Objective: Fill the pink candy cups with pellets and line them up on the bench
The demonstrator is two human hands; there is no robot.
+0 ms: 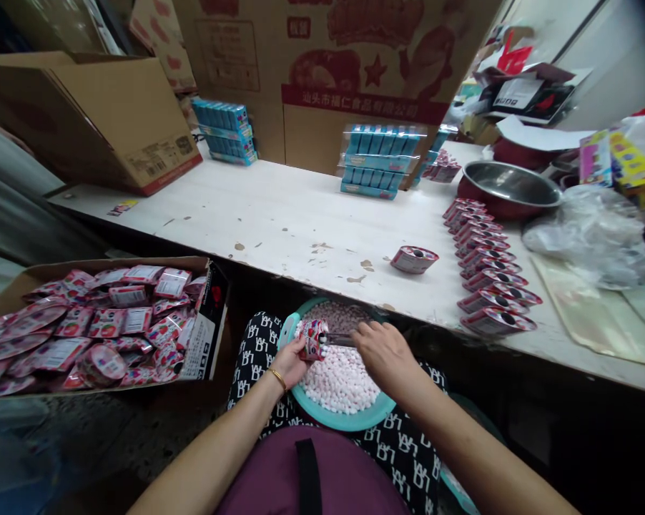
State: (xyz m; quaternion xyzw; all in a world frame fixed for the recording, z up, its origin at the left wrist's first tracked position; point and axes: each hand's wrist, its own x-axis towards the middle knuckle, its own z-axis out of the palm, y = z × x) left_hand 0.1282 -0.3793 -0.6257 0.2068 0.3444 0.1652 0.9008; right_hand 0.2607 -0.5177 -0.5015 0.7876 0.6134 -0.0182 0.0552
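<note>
On my lap sits a teal basin [355, 420] full of small pink and white candies [340, 379]. My left hand [292, 363] is closed round a small pink strawberry-print pouch [312, 338], held over the basin. My right hand [382, 352] is closed on a metal scoop [337, 339] whose tip points into the pouch's mouth.
A cardboard box [207, 315] of the same pink pouches stands at my left. On the white table [279, 214] lie a row of pouches [488, 275], one lone pouch [413, 259], a steel bowl [508, 184], blue packs [379, 161], large cartons and crumpled plastic [591, 232].
</note>
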